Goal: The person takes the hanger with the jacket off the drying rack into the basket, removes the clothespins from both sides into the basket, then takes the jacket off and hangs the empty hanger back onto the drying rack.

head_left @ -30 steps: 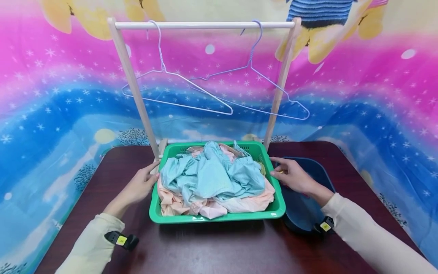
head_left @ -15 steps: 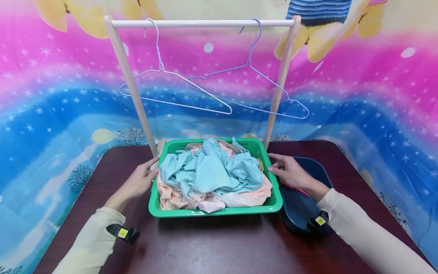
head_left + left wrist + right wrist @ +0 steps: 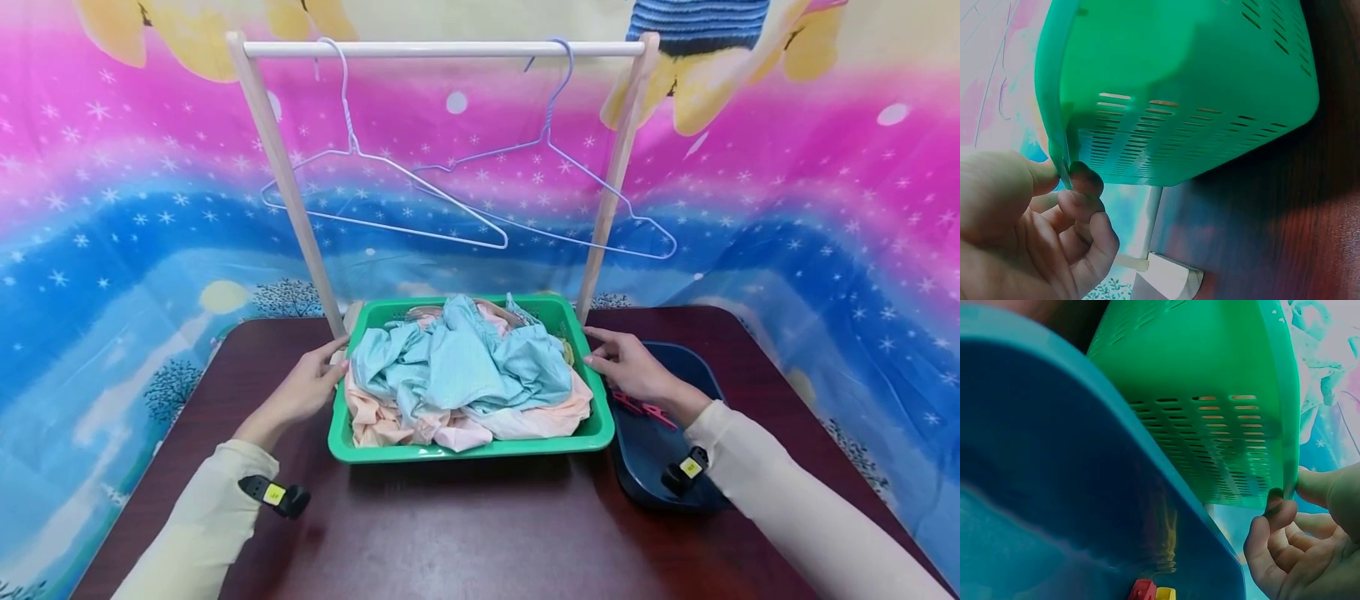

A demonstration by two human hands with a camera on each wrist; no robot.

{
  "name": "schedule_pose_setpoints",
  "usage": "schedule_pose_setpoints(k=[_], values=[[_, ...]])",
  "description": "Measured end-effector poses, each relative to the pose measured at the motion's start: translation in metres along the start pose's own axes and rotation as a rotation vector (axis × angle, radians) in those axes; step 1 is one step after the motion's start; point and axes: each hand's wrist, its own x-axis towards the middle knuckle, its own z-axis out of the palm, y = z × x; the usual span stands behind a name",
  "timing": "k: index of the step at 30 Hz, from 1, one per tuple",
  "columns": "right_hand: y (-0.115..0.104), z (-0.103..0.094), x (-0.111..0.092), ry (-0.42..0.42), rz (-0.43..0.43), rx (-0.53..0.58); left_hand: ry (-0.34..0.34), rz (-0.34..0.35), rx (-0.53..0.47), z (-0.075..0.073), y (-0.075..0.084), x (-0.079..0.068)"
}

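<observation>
A green plastic basket (image 3: 472, 452) with slotted walls holds a heap of clothes: rumpled light-blue cloth (image 3: 465, 358) over peach cloth (image 3: 375, 417). My left hand (image 3: 303, 387) pinches its left rim, thumb on top and fingers curled beneath the lip (image 3: 1065, 156) in the left wrist view. On the opposite side, my right hand (image 3: 637, 367) grips the right rim the same way, as the right wrist view shows at the rim (image 3: 1289, 425). A dark blue tray (image 3: 667, 475) lies partly under my right forearm, with red clothespins (image 3: 656, 414) in it.
Behind the basket stands a wooden rack (image 3: 281, 175) with a white bar (image 3: 450, 50). Two lilac wire hangers hang from it, a left hanger (image 3: 351, 143) and a right hanger (image 3: 547, 133). A printed cloth backdrop (image 3: 810, 250) surrounds the dark-red table (image 3: 450, 533).
The basket has shifted away from me toward the rack, and both hands have moved with it. More of the red clothespins in the tray shows now.
</observation>
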Motion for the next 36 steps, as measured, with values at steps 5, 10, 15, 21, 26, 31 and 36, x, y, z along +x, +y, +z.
schedule_pose_setpoints(k=[5,10,15,21,26,31,36], values=[[0.001,-0.001,0.003,-0.002,0.001,0.010,0.004,-0.007,-0.007,-0.001,0.001,0.003],[0.001,-0.002,0.005,-0.011,0.005,0.039,-0.002,-0.019,-0.027,-0.001,0.001,0.005],[0.001,-0.003,0.007,-0.013,-0.007,0.045,-0.009,-0.032,-0.051,-0.003,0.002,0.008],[0.003,-0.002,0.008,0.000,-0.013,0.040,-0.013,-0.039,-0.077,-0.004,0.001,0.010],[0.005,-0.002,0.005,0.018,0.013,-0.004,-0.008,-0.056,-0.077,-0.004,-0.001,0.009],[0.006,-0.009,-0.008,0.080,0.025,-0.130,0.000,-0.050,-0.089,-0.004,-0.003,0.008],[0.012,-0.027,-0.029,0.169,0.018,-0.297,0.012,-0.019,-0.069,-0.004,-0.005,0.007]])
